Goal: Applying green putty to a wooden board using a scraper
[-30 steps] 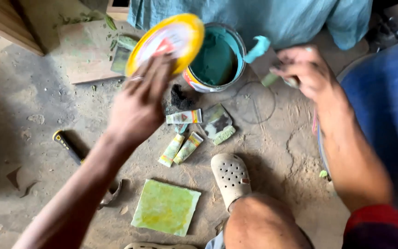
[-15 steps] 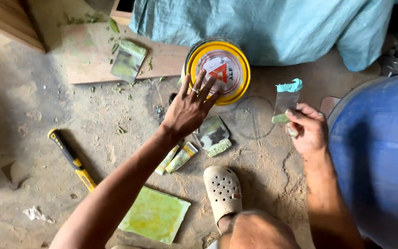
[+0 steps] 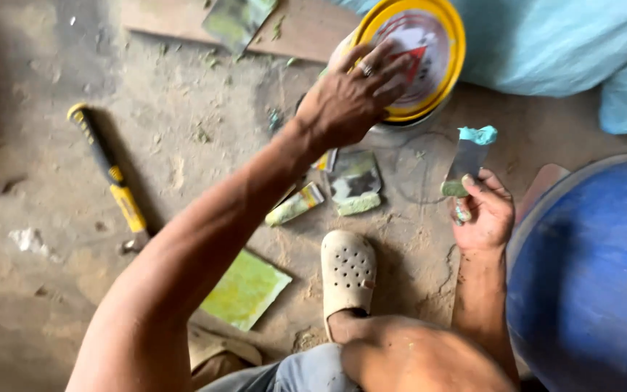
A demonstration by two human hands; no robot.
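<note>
The left hand reaches far across the dusty floor and lies flat on the yellow lid of a round paint can, fingers spread and pressed on the lid's top rather than curled around anything. A ring shows on one of these fingers. The lid sits on the can at the far middle of the scene, just in front of a pale blue-green cloth that runs along the far right.

The right hand is to the right and nearer, its fingers clenched around the handle of a putty knife. The blade points away from the person and carries a dab of teal paste at its far tip. A large blue drum fills the near right, just beside this hand.

Between the two hands, on the floor, lie a small smeared tile piece and a greenish tube. Nearer, a foot in a beige perforated clog rests on the floor, with a green-stained square tile to its left. Farther left, well apart from both hands, lies a hammer with a yellow and black handle. A wooden board lies at the far edge, with another stained tile on it.
</note>
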